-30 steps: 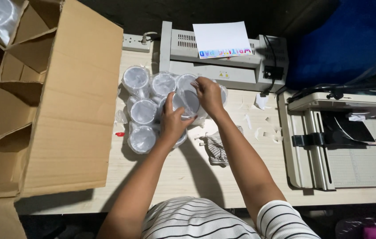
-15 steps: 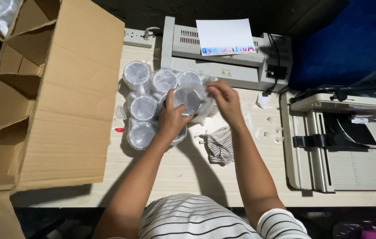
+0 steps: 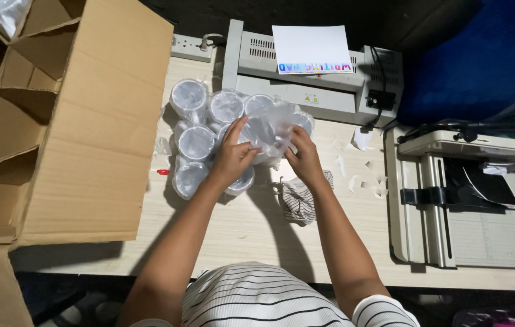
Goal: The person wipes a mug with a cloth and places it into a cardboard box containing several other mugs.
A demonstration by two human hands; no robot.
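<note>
Gripping from both sides, the left hand (image 3: 230, 158) and the right hand (image 3: 303, 158) are seen closed on the thin clear plastic wrap (image 3: 275, 124) that covers a cluster of clear plastic cups (image 3: 209, 136) on the wooden table (image 3: 239, 224). The left fingers are curled against the wrapped front of the cluster, while the right fingers are pinched on a raised fold of the film. The cups lie on their sides near the back of the table, between the open cardboard box (image 3: 82, 115) and the grey laminator (image 3: 312, 79). The work is judged to be at an early stage: the film is lifted and loosened at the right side only, and every cup is still bundled; none has been set apart. About seven round cup mouths can be counted, though those beneath the hands and the crumpled film cannot be told with certainty. One box, one laminator with one white sheet (image 3: 312, 48) on it, one paper trimmer (image 3: 469, 200), one power strip (image 3: 192, 47) and one striped cloth (image 3: 299, 200) are counted, along with several small paper scraps (image 3: 360, 181).
</note>
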